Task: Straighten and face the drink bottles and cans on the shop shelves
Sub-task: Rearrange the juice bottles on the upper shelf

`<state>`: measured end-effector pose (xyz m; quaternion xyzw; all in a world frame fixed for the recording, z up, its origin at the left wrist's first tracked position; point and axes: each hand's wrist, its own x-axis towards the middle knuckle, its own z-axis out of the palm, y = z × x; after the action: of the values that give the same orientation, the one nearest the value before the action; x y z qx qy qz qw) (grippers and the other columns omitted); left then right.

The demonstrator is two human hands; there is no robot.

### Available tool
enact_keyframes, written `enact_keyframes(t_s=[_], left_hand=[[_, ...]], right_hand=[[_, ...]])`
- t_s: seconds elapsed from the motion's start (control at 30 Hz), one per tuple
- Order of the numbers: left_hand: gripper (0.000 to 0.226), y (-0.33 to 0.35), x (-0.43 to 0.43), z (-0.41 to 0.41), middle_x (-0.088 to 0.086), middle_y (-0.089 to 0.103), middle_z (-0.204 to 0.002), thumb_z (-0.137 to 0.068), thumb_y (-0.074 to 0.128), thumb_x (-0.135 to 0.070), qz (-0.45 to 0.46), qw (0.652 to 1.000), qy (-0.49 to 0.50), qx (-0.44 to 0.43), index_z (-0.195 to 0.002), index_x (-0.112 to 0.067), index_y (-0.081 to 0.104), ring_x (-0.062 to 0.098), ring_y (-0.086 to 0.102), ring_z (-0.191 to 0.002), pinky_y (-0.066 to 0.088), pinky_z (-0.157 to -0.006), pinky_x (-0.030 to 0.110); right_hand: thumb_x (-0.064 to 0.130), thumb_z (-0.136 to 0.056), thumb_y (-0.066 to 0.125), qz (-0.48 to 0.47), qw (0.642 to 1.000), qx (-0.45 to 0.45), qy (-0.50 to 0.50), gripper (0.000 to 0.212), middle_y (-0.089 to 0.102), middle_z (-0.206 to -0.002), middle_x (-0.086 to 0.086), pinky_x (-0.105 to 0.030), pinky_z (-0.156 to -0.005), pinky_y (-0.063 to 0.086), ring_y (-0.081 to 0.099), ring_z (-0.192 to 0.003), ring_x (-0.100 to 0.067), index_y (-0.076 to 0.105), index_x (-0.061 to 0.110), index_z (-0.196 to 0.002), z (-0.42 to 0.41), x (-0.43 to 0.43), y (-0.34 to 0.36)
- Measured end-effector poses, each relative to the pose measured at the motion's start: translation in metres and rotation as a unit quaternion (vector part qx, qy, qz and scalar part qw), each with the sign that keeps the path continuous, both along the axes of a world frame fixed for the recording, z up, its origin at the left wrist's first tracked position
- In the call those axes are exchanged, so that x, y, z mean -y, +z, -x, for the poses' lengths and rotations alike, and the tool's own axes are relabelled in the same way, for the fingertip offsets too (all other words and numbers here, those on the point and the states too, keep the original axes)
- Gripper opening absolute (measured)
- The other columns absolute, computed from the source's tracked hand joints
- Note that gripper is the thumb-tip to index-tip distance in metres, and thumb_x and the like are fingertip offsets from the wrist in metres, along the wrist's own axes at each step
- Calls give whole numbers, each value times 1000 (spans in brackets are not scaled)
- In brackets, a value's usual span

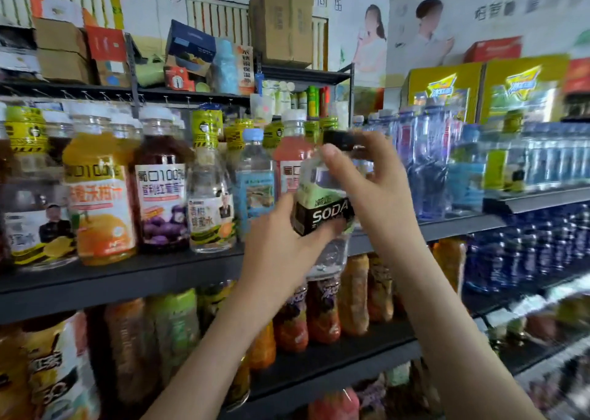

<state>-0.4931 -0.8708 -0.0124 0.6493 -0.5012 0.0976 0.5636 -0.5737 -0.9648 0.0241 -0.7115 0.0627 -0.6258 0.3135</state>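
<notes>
Bright even light, faint shadows; wide-angle bowing at edges, motion blur right and bottom.

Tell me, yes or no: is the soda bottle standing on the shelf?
No: the soda bottle is off the shelf, tilted, gripped low by the left hand and near its black cap by the right hand.

Left hand curled, gripping low; right hand curled, gripping higher.
</notes>
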Motion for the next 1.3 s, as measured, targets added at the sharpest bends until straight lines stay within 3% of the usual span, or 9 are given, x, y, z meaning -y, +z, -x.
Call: enact_keyframes(t_s=[0.1, 0.3, 0.5, 0.6, 0.7, 0.87, 1.03, 1.17, 1.3], left_hand=[[25, 0, 53, 33, -16, 52, -55, -76, 74, -40, 39, 999, 33, 3, -79, -32, 50, 0, 53, -58, 34, -49, 14], [39, -5, 153, 92, -4, 58, -66, -81, 69, -27, 18, 997, 43, 53, -115, -16, 56, 17, 54, -64, 32, -54, 27], [57, -4, 202, 97, 4, 65, -102, -85, 66, -22, -36, 997, 39, 58, -137, -18, 44, 19, 57, -90, 36, -61, 11], [67, -4, 200, 88, -7, 46, -133, -85, 68, -30, -42, 991, 51, 116, -143, -23, 35, 10, 38, -125, 24, -92, 6], [62, -11, 188, 74, -13, 36, -137, -87, 62, -38, -24, 974, 108, 198, -142, -24, 36, 5, 25, -130, 17, -105, 17], [59, -28, 189, 45, 8, 41, -142, -85, 58, -37, -30, 910, 261, 321, -140, -24, 43, 25, 30, -129, 30, -107, 45], [79, -26, 202, 26, 13, 25, -155, -77, 73, -42, -88, 851, 331, 398, -145, -28, 37, 35, 21, -140, 11, -109, 55], [79, -24, 208, 19, 13, 27, -154, -75, 73, -46, -82, 838, 347, 414, -144, -26, 41, 36, 18, -141, 10, -109, 59], [81, -22, 214, 16, 14, 26, -155, -74, 75, -45, -79, 832, 350, 423, -144, -24, 40, 35, 19, -141, 10, -110, 59]], right_hand=[[57, -70, 74, 7, 993, -81, -88, 56, 48, -108, 12, -17, -82, 42, 50, -104, -8, 46, 26, -107, 40, 38, -14], [61, -65, 69, -55, 982, -148, -108, 53, 61, -98, 9, -27, -74, 49, 58, -90, -7, 52, 26, -100, 99, 134, -29], [42, -68, 75, -58, 986, -115, -107, 41, 58, -97, 6, -21, -70, 40, 56, -95, -13, 48, 29, -96, 98, 186, -33], [46, -67, 73, -60, 987, -82, -125, 52, 54, -100, 3, -30, -79, 46, 54, -98, -16, 51, 18, -105, 86, 198, -33], [43, -72, 74, -53, 985, -71, -149, 55, 48, -99, 3, -30, -82, 43, 49, -101, -18, 50, 12, -110, 71, 206, -33], [44, -75, 73, -53, 981, -79, -171, 67, 52, -112, -7, -36, -91, 42, 47, -110, -25, 47, 5, -123, 51, 214, -35], [24, -78, 77, 6, 974, -112, -195, 81, 42, -130, -20, -27, -96, 28, 36, -120, -31, 32, -3, -140, 38, 218, -58], [14, -81, 74, 42, 958, -144, -245, 80, 45, -123, -23, -44, -90, 38, 40, -108, -38, 28, -2, -145, 27, 222, -86], [11, -92, 60, 51, 954, -163, -248, 72, 39, -130, -18, -38, -97, 33, 29, -113, -26, 17, 3, -149, 24, 226, -86]])
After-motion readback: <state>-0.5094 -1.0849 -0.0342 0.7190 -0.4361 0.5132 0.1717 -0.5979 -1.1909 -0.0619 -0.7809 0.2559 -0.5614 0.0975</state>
